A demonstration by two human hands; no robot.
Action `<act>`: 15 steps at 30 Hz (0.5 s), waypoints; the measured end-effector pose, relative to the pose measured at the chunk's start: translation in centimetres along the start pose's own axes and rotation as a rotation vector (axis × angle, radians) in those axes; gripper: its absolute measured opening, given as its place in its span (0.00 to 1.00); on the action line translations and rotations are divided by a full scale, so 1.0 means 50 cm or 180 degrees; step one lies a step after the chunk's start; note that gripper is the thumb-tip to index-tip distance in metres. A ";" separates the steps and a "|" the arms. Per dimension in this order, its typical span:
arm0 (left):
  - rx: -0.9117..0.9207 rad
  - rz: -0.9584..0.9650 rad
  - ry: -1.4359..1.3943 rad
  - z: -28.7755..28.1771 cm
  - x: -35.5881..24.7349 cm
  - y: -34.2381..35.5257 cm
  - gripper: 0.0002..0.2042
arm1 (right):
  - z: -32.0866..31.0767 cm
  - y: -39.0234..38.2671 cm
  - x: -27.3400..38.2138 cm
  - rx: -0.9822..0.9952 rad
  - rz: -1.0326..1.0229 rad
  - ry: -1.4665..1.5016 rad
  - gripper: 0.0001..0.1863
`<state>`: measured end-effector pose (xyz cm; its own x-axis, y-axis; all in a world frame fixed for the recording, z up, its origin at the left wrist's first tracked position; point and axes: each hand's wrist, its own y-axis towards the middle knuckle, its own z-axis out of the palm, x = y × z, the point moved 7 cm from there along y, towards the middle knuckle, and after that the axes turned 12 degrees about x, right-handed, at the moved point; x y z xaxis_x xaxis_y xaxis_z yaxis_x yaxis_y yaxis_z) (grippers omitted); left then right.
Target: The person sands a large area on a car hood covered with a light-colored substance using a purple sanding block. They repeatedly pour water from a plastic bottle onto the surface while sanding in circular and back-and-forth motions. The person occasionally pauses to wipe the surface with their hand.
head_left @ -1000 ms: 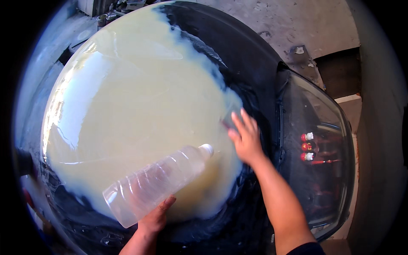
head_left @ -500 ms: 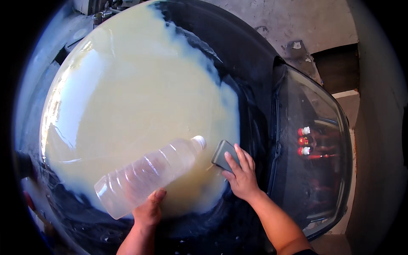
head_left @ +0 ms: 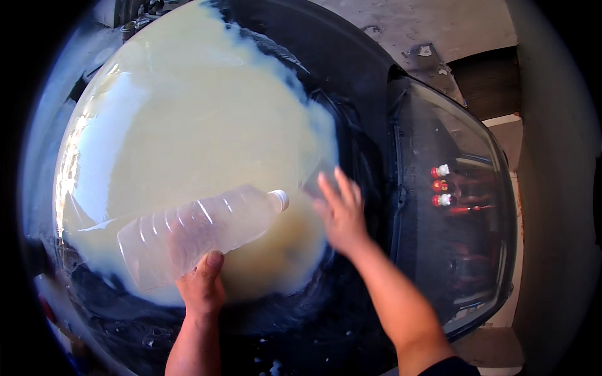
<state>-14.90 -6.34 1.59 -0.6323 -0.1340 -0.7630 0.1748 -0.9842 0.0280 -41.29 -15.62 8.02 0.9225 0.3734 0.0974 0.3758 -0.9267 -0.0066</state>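
Note:
My left hand (head_left: pixel 202 285) is wrapped around a clear ribbed plastic bottle (head_left: pixel 157 241), its thumb on the near side. The bottle lies tilted, its white cap (head_left: pixel 280 200) pointing right and slightly away from me. My right hand (head_left: pixel 343 216) holds a grey rectangular sanding block (head_left: pixel 313 180), blurred by motion, near the right edge of the pale patch. Beneath both hands is a dark car hood (head_left: pixel 351 37) with a large pale cream, glossy area (head_left: pixel 207 125) whose borders fade into the dark paint. Brownish shading shows in the pale area between the bottle and my right hand.
The windshield (head_left: pixel 420 263) rises at the right, with small red-and-white figures (head_left: pixel 441 185) seen through it. A grey wall (head_left: pixel 552 156) stands beyond. Several metal parts (head_left: pixel 135 25) lie at the upper left. Wet spots (head_left: pixel 274 366) mark the near dark paint.
The whole view has shifted somewhat. My right hand and the sanding block have moved away from me across the hood and are now blurred. The bottle stays in my left hand at nearly the same tilt.

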 end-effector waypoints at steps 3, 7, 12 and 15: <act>-0.0033 0.0009 -0.0042 0.005 -0.005 0.003 0.41 | -0.015 -0.134 0.077 0.0210 0.0047 0.0061 0.32; -0.0129 0.0064 0.0195 -0.017 0.001 -0.011 0.39 | -0.004 -0.047 0.020 0.0117 0.0027 -0.0058 0.30; 0.0223 0.0096 0.0164 0.035 -0.005 0.014 0.35 | -0.036 0.162 -0.140 -0.0271 0.0743 -0.0251 0.26; 0.0294 0.0170 0.0305 0.021 -0.005 0.008 0.33 | -0.015 0.110 -0.099 -0.0283 0.0465 -0.0178 0.26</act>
<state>-15.45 -6.82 2.48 -0.5484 -0.1791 -0.8168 0.1331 -0.9830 0.1261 -43.85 -22.62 8.26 0.9711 0.2340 0.0462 0.2304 -0.9705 0.0716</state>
